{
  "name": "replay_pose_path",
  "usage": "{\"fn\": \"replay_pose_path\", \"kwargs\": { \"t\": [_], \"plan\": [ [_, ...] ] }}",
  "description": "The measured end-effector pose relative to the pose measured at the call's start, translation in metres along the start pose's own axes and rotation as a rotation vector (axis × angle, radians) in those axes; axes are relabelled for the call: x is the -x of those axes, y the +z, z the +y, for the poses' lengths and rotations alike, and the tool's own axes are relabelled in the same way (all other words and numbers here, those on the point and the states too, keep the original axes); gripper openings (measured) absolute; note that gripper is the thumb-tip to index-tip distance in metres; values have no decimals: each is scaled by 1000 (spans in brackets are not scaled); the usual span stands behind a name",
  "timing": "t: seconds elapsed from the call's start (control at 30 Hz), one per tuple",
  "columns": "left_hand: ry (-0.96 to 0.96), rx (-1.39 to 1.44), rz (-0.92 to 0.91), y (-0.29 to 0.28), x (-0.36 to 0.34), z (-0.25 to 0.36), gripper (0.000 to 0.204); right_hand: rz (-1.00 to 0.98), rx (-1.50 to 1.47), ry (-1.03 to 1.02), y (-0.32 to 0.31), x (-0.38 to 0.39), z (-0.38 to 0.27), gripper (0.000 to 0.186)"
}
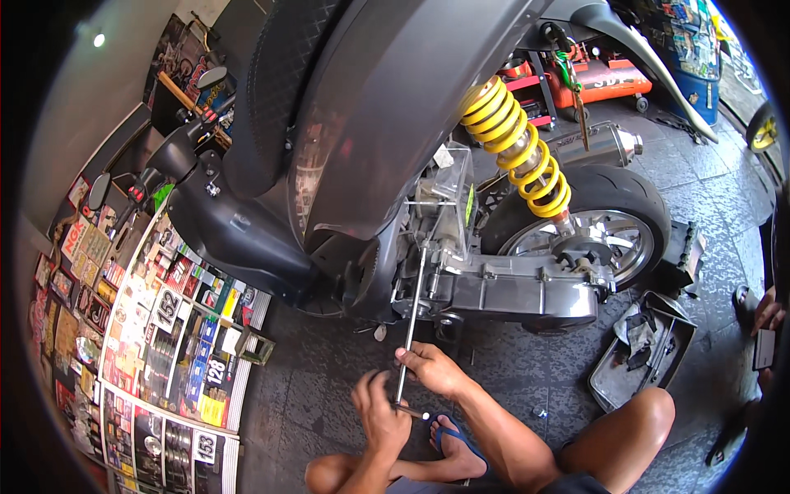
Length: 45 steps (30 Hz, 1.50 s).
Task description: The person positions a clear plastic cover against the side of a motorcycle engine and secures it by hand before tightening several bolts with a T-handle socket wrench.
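A long T-handle wrench [412,317] slants from my hands up to the scooter's engine [432,267]; what its far tip meets is too small to make out. The fingers of my right hand [434,372] are closed around its shaft. At the crossbar end is my left hand [385,420], bent and touching the handle, its fingers smeared by motion. Beyond the engine stretches the grey belt-case cover [527,296]. A yellow coil spring shock [518,148] stands above the rear wheel [650,218]. Dark grey body panels [370,99] hang over the engine.
On the floor at right lies a metal tray [605,387] with parts and rags. A glass display case [164,329] fills the left side. Behind the wheel are a silver exhaust [597,144] and a red air compressor [605,85]. Another person's hand [769,313] shows at the right edge.
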<state>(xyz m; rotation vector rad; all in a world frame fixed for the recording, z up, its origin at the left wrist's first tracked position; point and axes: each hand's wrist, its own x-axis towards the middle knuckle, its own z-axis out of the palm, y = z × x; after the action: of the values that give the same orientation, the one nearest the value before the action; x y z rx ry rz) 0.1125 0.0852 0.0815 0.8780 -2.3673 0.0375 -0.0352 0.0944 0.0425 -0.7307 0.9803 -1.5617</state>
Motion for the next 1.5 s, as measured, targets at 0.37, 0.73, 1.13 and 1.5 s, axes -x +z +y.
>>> {"fn": "replay_pose_path", "kwargs": {
  "t": [0.37,0.73,1.13,1.5],
  "plan": [
    [-1148,2080,-154,8,27,7,35,-1,29,2,-7,2,-11,44],
    [-1143,1916,-247,9,34,-1,39,920,1087,-597,-120,-25,-83,41],
    [-1128,2020,-309,14,33,-2,39,690,1220,-402,-144,-66,-75,53],
    [-1046,1770,-199,18,33,-11,21,683,1122,-369,-149,-67,-79,51]
  ]
}}
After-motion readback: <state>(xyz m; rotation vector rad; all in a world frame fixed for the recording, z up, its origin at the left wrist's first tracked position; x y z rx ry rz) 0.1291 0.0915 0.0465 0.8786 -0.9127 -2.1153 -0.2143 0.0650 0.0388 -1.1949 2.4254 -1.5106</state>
